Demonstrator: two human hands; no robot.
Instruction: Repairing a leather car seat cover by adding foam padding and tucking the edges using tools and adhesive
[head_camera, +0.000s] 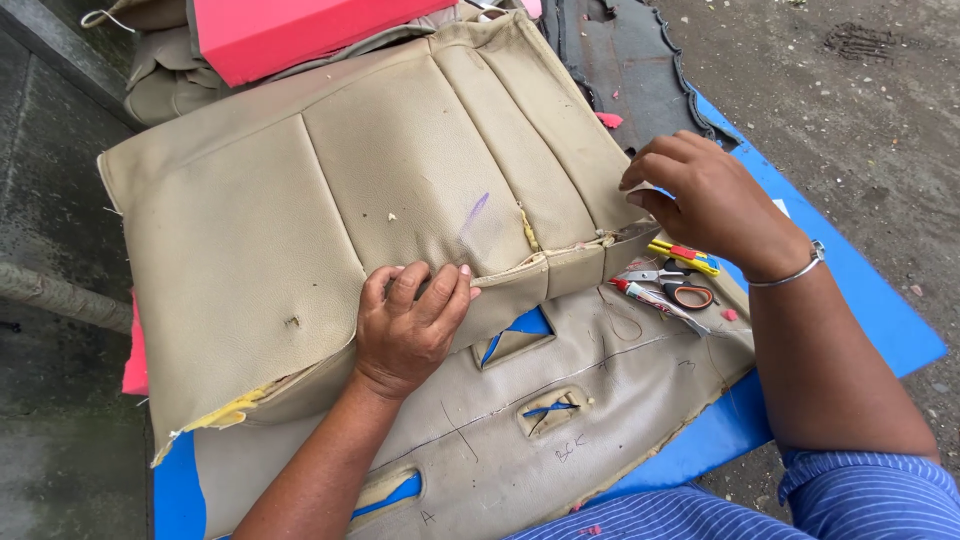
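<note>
Pressing the beige seat cover (330, 190) flat on the blue tabletop (860, 300), the left hand (408, 325) lies open; right hand (705, 195) pinches its right edge; seam partly split, cutter (683, 255) and scissors (672, 290) idle

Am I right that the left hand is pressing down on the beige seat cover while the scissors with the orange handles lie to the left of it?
Not quite. The left hand does press on the beige seat cover, but the scissors with the orange handles lie to its right, below the right hand, as the head view shows.
</note>
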